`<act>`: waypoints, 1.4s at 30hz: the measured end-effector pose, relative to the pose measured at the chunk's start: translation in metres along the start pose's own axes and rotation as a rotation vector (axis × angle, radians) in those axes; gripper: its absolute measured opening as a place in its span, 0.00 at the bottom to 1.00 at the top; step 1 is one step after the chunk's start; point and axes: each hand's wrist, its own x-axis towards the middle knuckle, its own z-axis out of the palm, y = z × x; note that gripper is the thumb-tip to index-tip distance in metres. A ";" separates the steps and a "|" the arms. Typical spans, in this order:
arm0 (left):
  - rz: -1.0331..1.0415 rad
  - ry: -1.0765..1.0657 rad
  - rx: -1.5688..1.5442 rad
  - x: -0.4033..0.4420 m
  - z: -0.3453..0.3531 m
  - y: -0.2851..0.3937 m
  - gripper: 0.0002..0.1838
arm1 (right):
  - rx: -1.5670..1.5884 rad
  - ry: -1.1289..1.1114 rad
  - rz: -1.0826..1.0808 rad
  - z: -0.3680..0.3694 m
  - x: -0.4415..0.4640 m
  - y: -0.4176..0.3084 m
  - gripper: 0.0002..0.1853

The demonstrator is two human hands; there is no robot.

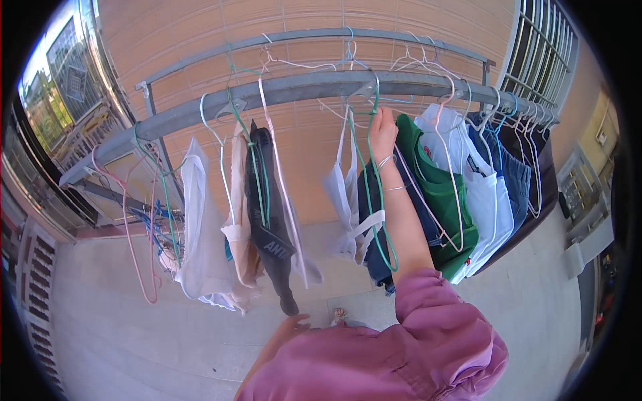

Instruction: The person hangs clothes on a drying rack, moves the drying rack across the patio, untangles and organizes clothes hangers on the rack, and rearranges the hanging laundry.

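Note:
My right hand (384,134) is raised to the rail, its fingers closed around a green hanger (389,247) just below the hook. A white garment (342,180) with straps hangs beside that hanger, and a white band crosses its lower part. Low in the middle, my left hand (293,327) holds nothing that I can see; its fingers are partly visible and stretched out. Just above it ends a dark garment (271,240) with ANTA lettering, hung from another green hanger (259,160).
A grey metal rail (294,88) runs across, with a thinner rail (294,38) behind it. To the right hang a green top (428,174), a white shirt (487,207) and denim (515,177). On the left are a white cloth (197,220) and a pink hanger (127,220).

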 end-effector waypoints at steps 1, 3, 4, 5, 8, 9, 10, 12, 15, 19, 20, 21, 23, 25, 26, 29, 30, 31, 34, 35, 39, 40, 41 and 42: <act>-0.040 0.083 0.008 0.004 0.000 -0.032 0.22 | 0.040 -0.004 0.004 0.008 0.017 0.005 0.08; -0.121 0.246 -0.030 0.006 0.001 -0.077 0.21 | -0.006 0.069 -0.187 0.027 0.051 0.017 0.08; -0.163 0.324 -0.078 0.001 0.001 -0.085 0.20 | -0.095 0.146 -0.379 0.037 0.064 0.026 0.08; -0.207 0.401 -0.126 -0.001 0.003 -0.093 0.20 | -0.184 0.225 -0.568 0.046 0.075 0.036 0.09; -0.279 0.531 -0.331 -0.007 0.011 -0.092 0.20 | 0.035 -0.084 -0.183 0.060 0.109 0.042 0.10; -0.272 0.536 -0.359 -0.009 0.013 -0.087 0.20 | 0.175 -0.072 0.017 0.066 0.117 0.039 0.10; -0.267 0.543 -0.391 -0.011 0.014 -0.080 0.20 | 0.120 -0.077 -0.025 0.066 0.120 0.040 0.11; -0.256 0.579 -0.420 -0.013 0.017 -0.073 0.20 | 0.032 -0.097 -0.117 0.067 0.126 0.048 0.12; -0.247 0.662 -0.436 -0.020 0.016 -0.078 0.20 | 0.089 -0.181 -0.137 0.081 0.130 0.082 0.12; -0.281 0.773 -0.396 -0.037 0.000 -0.095 0.21 | 0.089 -0.195 -0.091 0.069 0.109 0.064 0.13; -0.300 0.828 -0.380 -0.043 -0.006 -0.098 0.21 | 0.095 -0.179 -0.069 0.064 0.103 0.058 0.14; -0.282 0.895 -0.321 -0.047 -0.012 -0.109 0.20 | 0.102 -0.161 -0.043 0.058 0.096 0.051 0.14; -0.286 0.932 -0.331 -0.061 -0.026 -0.117 0.19 | 0.120 -0.109 0.037 0.041 0.076 0.036 0.16; -0.288 0.958 -0.324 -0.069 -0.039 -0.123 0.19 | 0.185 -0.092 0.160 0.024 0.052 0.019 0.18; -0.290 0.968 -0.312 -0.073 -0.046 -0.127 0.19 | 0.264 -0.122 0.225 0.016 0.040 0.014 0.20; -0.277 1.005 -0.330 -0.090 -0.066 -0.132 0.18 | 0.598 -0.258 0.435 -0.005 -0.005 0.010 0.25; -0.264 1.018 -0.345 -0.096 -0.075 -0.132 0.18 | 0.730 -0.314 0.524 -0.011 -0.023 0.011 0.27; -0.239 1.054 -0.364 -0.102 -0.085 -0.131 0.17 | 0.816 -0.369 0.579 -0.019 -0.045 0.019 0.28; -0.165 1.197 -0.383 -0.121 -0.127 -0.139 0.16 | 0.839 -0.518 0.770 -0.045 -0.103 0.006 0.29; -0.159 1.244 -0.329 -0.126 -0.147 -0.144 0.15 | 0.837 -0.506 0.842 -0.051 -0.121 0.016 0.30; -0.009 1.426 -0.237 -0.133 -0.217 -0.113 0.14 | 0.931 -0.439 0.965 -0.072 -0.208 0.047 0.29; 0.034 1.450 -0.221 -0.132 -0.235 -0.097 0.14 | 0.915 -0.432 0.986 -0.076 -0.233 0.054 0.28; 0.064 1.454 -0.200 -0.130 -0.251 -0.084 0.14 | 0.882 -0.420 1.013 -0.081 -0.261 0.063 0.28; 0.100 1.471 -0.184 -0.124 -0.268 -0.073 0.14 | 0.839 -0.410 1.034 -0.085 -0.285 0.070 0.27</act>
